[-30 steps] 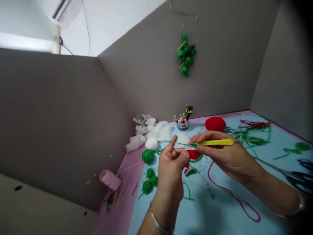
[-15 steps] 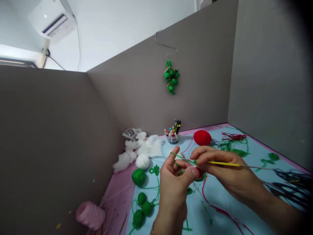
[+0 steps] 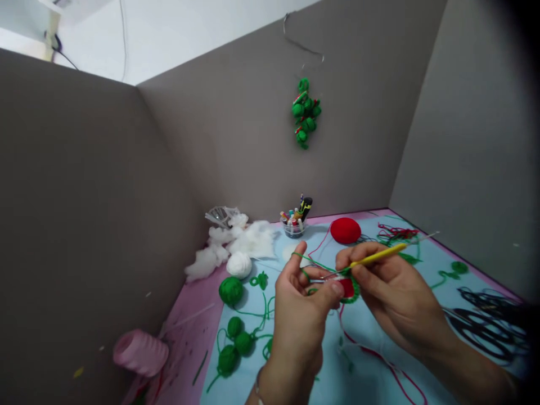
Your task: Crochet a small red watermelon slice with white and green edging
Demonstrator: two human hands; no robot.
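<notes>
We crochet green yarn [image 3: 320, 264] around a red piece [image 3: 347, 288]

Our right hand [image 3: 392, 295] clamps the hook [image 3: 377, 256]; our left hand [image 3: 300, 306] pinches the piece, held above the blue mat's [image 3: 363, 332] middle, yarn across its fingers. The next stitch calls for catching that yarn.

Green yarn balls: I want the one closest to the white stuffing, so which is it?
The lone green yarn ball beside the white ball, nearest the cotton stuffing; the other three green balls sit clustered further down the mat.
</notes>
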